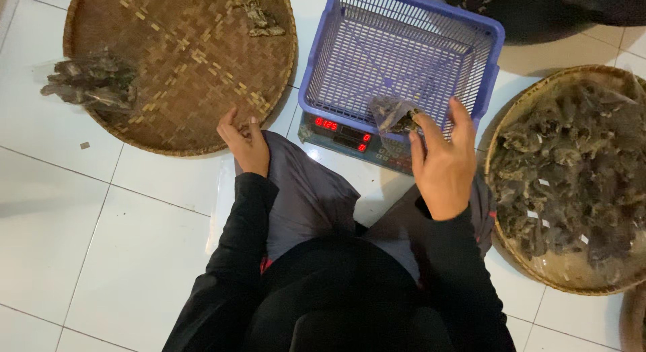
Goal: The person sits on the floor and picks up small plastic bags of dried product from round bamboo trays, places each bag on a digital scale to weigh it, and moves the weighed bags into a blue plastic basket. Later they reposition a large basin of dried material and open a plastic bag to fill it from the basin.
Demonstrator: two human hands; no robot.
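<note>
Looking down from the head camera, I see a white tiled floor [81,224] with the person seated on it, black sleeves and grey trousers filling the lower middle of the view.

Biggest items first: a round woven tray [182,62] lies at upper left, mostly bare, with a few dark dried scraps near its top rim. A clear bag of dark dried pieces [91,83] rests across its left edge, partly on the tiles. A second woven tray [501,133] sits at the right, heaped with dark, curled dried material [572,163] and a few pale flecks.

Between the trays, a blue plastic mesh basket [323,62] stands on a digital scale [350,138] whose red digits are lit along the front edge.

My right hand [444,167] is raised at the near rim of the basket, thumb and fingers pinching a small clear packet of dried pieces [396,115]. The packet hangs just over the basket's front wall, above the scale display; I cannot tell whether it touches the mesh.

My left hand [245,145] rests on the left knee, just beside the near rim of the left tray, fingers loosely curled. I cannot tell whether anything small is held between them.
</note>
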